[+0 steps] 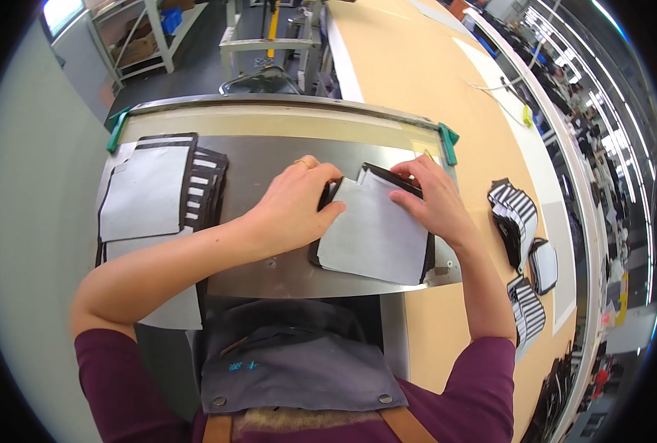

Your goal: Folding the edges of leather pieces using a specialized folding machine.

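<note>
A black-edged stack of pale grey panels (373, 236) lies on the right half of a steel plate (262, 162). My left hand (306, 199) grips its upper left corner, thumb on the pale top sheet and fingers curled at the dark edge. My right hand (432, 199) pinches the far right edge, thumb on top, fingertips over the black strip. Left of them, another pile of pale panels (144, 188) with black-and-white slotted pieces (203, 184) beneath sits on the plate, partly hidden lower down by my left forearm.
Green clamps (448, 144) hold the plate's far corners. Right, on a tan table (395, 44), lie striped bundles (513, 214) and a pale-topped pile (544, 262). A white frame (269, 46) stands beyond the plate, shelving (159, 52) at back left, a pale wall (33, 221) along the left.
</note>
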Action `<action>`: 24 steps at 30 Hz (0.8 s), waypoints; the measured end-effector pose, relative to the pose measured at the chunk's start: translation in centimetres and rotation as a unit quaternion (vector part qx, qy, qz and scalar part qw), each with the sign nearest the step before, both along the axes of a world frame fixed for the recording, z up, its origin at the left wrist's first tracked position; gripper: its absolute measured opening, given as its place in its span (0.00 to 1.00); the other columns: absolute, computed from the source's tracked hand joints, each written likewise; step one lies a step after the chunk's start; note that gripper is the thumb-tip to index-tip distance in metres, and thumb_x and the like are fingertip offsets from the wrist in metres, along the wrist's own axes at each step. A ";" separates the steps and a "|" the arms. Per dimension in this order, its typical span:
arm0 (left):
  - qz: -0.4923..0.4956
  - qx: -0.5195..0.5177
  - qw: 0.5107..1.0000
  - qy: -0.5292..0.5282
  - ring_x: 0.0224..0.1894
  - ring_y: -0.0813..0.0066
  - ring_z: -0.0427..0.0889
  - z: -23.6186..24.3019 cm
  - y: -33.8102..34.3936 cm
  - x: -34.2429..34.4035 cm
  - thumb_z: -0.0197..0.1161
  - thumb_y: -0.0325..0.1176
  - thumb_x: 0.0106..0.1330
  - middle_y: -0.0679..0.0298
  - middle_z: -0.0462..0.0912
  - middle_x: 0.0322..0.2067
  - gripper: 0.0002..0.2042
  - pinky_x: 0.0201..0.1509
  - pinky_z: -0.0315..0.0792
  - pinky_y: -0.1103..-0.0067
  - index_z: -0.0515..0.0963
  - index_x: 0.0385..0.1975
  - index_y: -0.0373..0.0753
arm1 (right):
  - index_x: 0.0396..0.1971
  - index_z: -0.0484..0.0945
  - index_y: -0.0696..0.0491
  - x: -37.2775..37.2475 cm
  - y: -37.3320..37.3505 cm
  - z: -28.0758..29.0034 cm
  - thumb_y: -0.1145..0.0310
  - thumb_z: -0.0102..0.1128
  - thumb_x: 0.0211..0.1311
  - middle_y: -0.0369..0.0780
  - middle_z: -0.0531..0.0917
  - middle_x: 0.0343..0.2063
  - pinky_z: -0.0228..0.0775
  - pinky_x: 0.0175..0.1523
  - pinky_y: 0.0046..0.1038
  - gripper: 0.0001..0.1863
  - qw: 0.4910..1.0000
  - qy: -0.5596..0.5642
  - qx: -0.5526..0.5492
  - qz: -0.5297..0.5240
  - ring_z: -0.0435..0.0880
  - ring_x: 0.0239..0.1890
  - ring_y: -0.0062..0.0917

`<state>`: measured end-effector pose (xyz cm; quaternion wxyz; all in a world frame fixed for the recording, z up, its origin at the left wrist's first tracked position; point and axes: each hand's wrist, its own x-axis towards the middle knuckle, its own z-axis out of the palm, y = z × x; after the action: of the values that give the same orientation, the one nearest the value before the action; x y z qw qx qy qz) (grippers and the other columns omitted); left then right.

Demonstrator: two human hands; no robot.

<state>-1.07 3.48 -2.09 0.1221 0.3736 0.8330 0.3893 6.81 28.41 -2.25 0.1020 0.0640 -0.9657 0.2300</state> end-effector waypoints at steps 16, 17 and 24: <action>0.112 -0.302 0.923 0.210 0.55 0.56 0.75 3.4 -17.1 -6.9 0.66 0.36 0.61 0.52 0.79 0.46 0.17 0.61 0.65 0.66 0.77 0.46 0.35 | 0.48 0.77 0.56 0.1 -2.0 2.0 0.74 0.70 0.49 0.42 0.79 0.45 0.71 0.48 0.32 0.23 0.993 0.044 0.109 0.001 0.79 0.42 0.34; 0.079 -0.257 0.953 0.143 0.57 0.55 0.74 4.4 -18.7 -6.0 0.67 0.37 0.61 0.52 0.77 0.49 0.19 0.62 0.65 0.65 0.75 0.49 0.34 | 0.48 0.77 0.56 -0.8 -3.0 2.2 0.74 0.70 0.49 0.42 0.79 0.45 0.71 0.48 0.32 0.23 0.993 0.045 0.107 0.003 0.79 0.42 0.34; -0.056 -0.213 0.927 0.303 0.45 0.59 0.80 2.0 -20.9 -1.7 0.65 0.32 0.61 0.55 0.78 0.43 0.14 0.47 0.77 0.71 0.73 0.39 0.30 | 0.48 0.78 0.56 -4.2 -9.3 2.9 0.67 0.69 0.57 0.43 0.79 0.47 0.73 0.50 0.34 0.19 0.992 -0.008 -0.006 0.123 0.81 0.45 0.37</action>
<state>-2.75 -17.42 -0.06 -0.0381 0.4847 0.8715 0.0638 2.58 19.13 0.65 0.0657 0.1796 -0.9500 0.2468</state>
